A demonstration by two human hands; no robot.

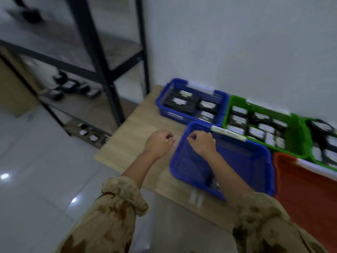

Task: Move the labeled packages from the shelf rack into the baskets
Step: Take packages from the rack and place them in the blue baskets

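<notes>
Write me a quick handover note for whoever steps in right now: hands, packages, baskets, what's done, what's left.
Left hand: loosely curled, empty, over the wooden board.
Right hand: loosely curled, empty, above the near blue basket.
Near blue basket: nearly empty; something small lies at its near end, too blurred to identify.
Far blue basket and green basket: already hold labeled black packages. A second green basket at the right edge also holds some.
Orange basket: no packages visible in the part shown.
Left to do: several dark packages remain on the shelf rack; more lie on its bottom shelf.
</notes>
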